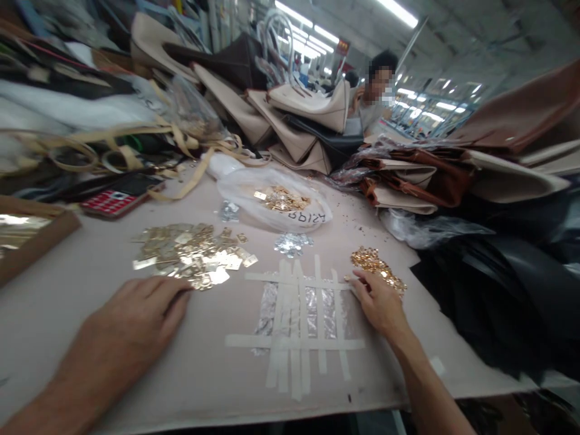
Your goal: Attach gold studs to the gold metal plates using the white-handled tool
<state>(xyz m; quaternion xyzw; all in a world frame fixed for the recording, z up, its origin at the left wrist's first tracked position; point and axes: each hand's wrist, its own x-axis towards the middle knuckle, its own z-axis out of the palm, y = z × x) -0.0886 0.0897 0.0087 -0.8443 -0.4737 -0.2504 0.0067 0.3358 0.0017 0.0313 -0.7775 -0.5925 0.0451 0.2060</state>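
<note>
My left hand (pixel 131 317) lies flat on the pale table, fingers stretched out, its fingertips touching the near edge of a spread of flat gold metal plates (pixel 193 255). My right hand (pixel 377 299) rests beside a heap of small gold fittings (pixel 377 268), its fingers reaching into the heap's near edge; whether it holds a piece is hidden. Between the hands lies a silver foil patch under criss-crossed strips of masking tape (pixel 299 320).
A clear plastic bag of gold parts (pixel 276 202) lies further back, with small piles of silver pieces (pixel 293 243) near it. A red phone (pixel 118 201) and straps (pixel 122 151) lie left. Stacked beige, brown and black bags (pixel 312 121) ring the table; a person (pixel 376 90) sits beyond.
</note>
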